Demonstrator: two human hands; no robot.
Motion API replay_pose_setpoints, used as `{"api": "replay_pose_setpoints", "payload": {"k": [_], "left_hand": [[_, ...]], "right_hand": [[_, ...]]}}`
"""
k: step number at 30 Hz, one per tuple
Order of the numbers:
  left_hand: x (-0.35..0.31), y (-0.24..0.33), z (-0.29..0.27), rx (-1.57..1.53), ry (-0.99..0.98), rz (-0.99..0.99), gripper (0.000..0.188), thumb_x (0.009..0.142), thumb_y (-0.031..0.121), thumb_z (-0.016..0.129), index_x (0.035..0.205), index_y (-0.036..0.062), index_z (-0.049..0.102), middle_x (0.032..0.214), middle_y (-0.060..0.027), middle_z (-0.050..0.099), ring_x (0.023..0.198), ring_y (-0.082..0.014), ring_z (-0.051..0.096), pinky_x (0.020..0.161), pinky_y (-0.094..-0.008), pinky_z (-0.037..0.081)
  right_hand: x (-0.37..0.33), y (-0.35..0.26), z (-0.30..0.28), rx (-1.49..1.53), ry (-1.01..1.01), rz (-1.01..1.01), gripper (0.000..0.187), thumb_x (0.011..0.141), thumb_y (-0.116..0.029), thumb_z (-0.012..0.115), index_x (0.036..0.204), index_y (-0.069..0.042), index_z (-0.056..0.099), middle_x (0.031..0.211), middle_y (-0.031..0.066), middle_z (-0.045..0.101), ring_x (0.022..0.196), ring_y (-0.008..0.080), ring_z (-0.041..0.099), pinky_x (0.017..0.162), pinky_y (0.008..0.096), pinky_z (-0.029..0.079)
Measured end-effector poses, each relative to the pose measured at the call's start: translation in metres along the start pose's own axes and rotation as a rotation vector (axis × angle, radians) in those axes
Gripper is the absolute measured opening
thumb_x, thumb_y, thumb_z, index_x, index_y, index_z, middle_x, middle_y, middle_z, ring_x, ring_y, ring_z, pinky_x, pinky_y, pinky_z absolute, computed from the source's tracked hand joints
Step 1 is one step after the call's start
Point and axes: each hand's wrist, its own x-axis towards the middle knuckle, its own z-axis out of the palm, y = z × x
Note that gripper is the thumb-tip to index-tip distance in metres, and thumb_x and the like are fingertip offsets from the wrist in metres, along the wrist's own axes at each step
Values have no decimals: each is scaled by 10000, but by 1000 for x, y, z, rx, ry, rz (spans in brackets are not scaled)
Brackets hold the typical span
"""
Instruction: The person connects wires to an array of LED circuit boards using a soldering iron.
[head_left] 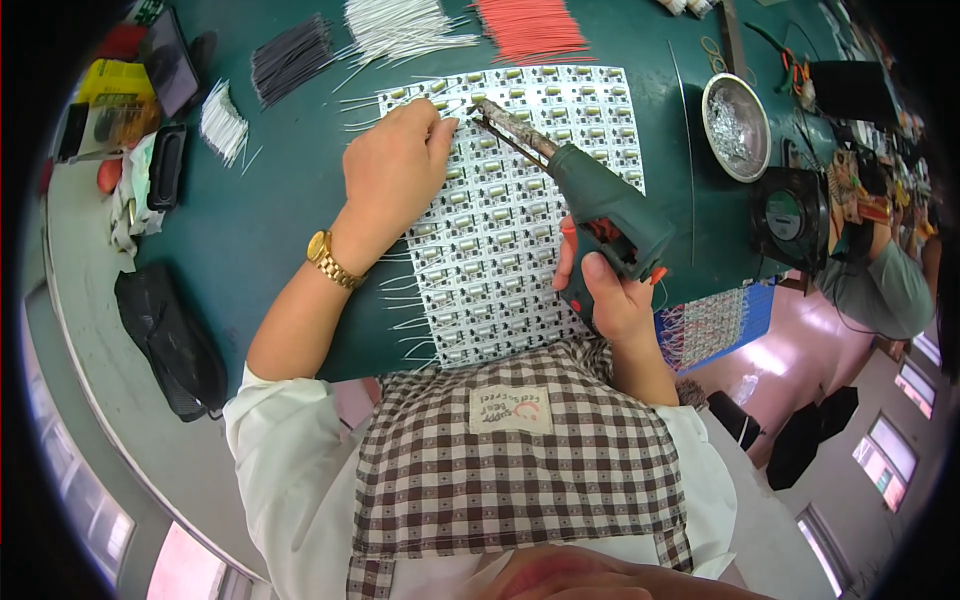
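Note:
A large white panel of small circuit boards (487, 235) lies on the green table, each board carrying a small cylindrical part. Thin white wires (400, 282) stick out along its left edge. Over the panel's upper left, my left hand (398, 158) is closed in a pinch, thumb against fingers; what it grips is hidden. My right hand (622, 305) is wrapped around the handle of a green soldering gun (612, 205). The gun's narrow tip points up and left, close to my left fingertips at the panel's upper rows.
Bundles of black wires (290, 58), white wires (400, 28) and red wires (532, 28) lie beyond the panel. On the right are a metal bowl (736, 128) of silvery scraps and a black round-fronted device (790, 217). A phone (170, 62) stands far left. Another person's sleeve (885, 290) shows at right.

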Motion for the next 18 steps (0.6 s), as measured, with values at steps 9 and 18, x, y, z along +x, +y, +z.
{"api": "replay_pose_setpoints", "payload": {"k": [9, 18], "left_hand": [[2, -2, 1, -34, 6, 21, 233, 827, 240, 628, 688, 70, 551, 648, -88, 589, 561, -287, 574, 486, -382, 439], [0, -3, 1, -77, 46, 33, 227, 824, 231, 636, 678, 76, 557, 628, -69, 581, 542, -261, 567, 467, -356, 426]], "right_hand": [[1, 1, 1, -44, -16, -33, 355, 886, -210, 535, 1144, 32, 515, 735, 99, 576, 591, 140, 539, 552, 254, 414], [1, -1, 1, -42, -22, -9, 331, 887, -206, 523, 1128, 20, 503, 732, 101, 575, 608, 142, 543, 562, 258, 419]]}}
